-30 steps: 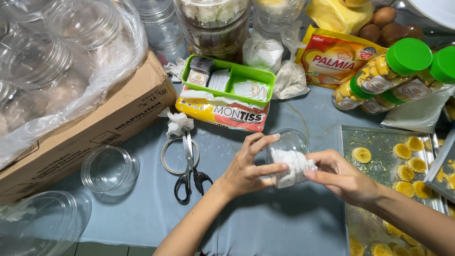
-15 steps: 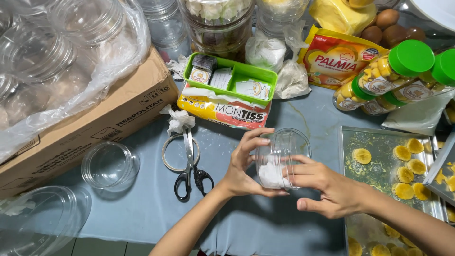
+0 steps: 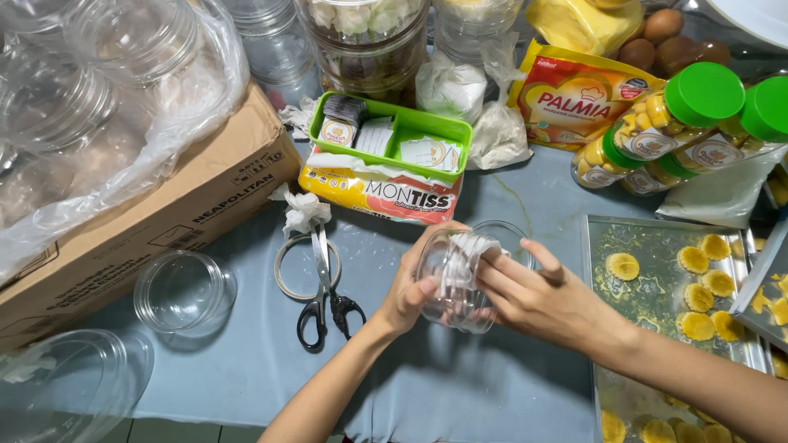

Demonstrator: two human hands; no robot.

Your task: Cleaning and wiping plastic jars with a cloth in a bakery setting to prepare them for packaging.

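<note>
1. At the far left a cardboard box point(image 3: 156, 213) is carrying a clear plastic bag of empty jars point(image 3: 90, 98); in front of it an empty clear jar point(image 3: 176, 289) is standing on the blue table cloth point(image 3: 460, 394).
2. Near the middle-left, black-handled scissors point(image 3: 322, 287) are lying across a tape ring point(image 3: 297, 267), just beside a crumpled tissue point(image 3: 304, 209).
3. Behind them a green tray point(image 3: 394, 135) is resting on a tissue pack point(image 3: 386, 193).
4. The left hand point(image 3: 410, 287) is gripping the clear plastic jar point(image 3: 455, 279) from its left side, fingers curled closed around the wall; the jar is tilted, above the cloth in the centre.
5. The right hand point(image 3: 546, 299) is pressing a white tissue point(image 3: 468, 250) into the jar mouth, fingers stretched out and close together on the tissue.
6. At the right a metal baking tray point(image 3: 648, 328) is holding yellow cookies point(image 3: 706, 283); behind it green-lidded bottles point(image 3: 657, 131) are lying.
</note>
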